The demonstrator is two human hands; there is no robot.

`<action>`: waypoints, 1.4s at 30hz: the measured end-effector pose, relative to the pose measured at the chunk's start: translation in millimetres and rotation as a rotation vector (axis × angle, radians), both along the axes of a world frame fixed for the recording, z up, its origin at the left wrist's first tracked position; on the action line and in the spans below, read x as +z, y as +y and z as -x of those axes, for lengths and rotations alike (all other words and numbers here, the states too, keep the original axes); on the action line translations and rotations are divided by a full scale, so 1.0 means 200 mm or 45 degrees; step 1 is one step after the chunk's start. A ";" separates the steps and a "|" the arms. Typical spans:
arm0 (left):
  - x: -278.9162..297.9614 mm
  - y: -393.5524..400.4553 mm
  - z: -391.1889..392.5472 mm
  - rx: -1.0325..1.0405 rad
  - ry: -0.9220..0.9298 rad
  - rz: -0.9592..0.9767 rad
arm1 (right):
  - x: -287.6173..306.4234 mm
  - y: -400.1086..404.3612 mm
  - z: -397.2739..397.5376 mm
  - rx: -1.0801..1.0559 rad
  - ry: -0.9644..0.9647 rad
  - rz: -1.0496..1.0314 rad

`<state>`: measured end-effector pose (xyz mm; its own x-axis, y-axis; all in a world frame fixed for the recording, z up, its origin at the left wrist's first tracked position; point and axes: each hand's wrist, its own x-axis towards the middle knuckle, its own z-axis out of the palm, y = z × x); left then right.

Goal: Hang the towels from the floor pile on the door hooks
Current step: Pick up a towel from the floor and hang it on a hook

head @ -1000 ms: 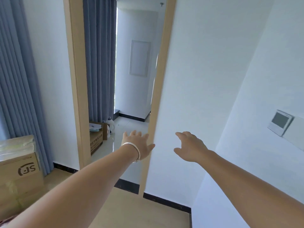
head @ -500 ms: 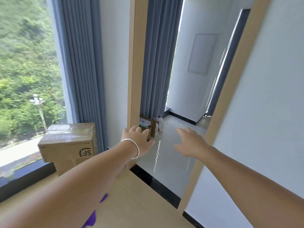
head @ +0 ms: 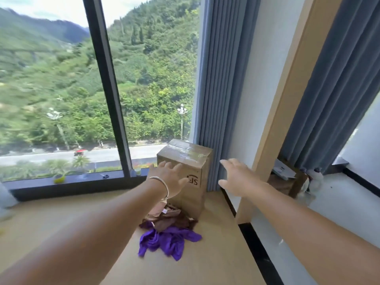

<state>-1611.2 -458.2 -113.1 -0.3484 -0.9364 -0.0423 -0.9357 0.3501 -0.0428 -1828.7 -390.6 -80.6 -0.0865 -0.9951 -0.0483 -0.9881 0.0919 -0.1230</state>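
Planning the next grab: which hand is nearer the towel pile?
Left. The left hand is raised just above the towel pile, in front of the box. The right hand is raised too, farther off to the pile's right.

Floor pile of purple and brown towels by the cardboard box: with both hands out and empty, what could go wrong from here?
1. The purple towel and brown towels lie tangled, so one grab may lift several.
2. The pile touches the brown cardboard box; a reaching left hand or right hand could knock it.
3. No door hooks are in view, so a trailing towel might drag on the wooden floor.
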 end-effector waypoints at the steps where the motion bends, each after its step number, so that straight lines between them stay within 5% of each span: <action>1: -0.02 -0.03 -0.05 0.048 -0.010 -0.017 | -0.03 -0.06 -0.03 0.047 -0.020 -0.010; 10: -0.38 -0.44 -0.42 0.318 -0.019 -0.164 | -0.39 -0.67 -0.35 0.308 -0.020 -0.155; 24: -1.51 -1.43 -0.78 0.399 0.097 -0.516 | -1.38 -1.71 -0.64 0.296 0.021 -0.471; 42: -3.72 -2.06 -0.86 0.432 0.026 -0.674 | -3.65 -2.45 -0.85 0.602 0.051 -0.551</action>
<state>-1438.8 -870.2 -856.8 -0.0411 -0.8491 -0.5266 -0.9972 0.0022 0.0742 -1659.6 -881.0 -810.0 0.3467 -0.8176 -0.4597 -0.9372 -0.3218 -0.1345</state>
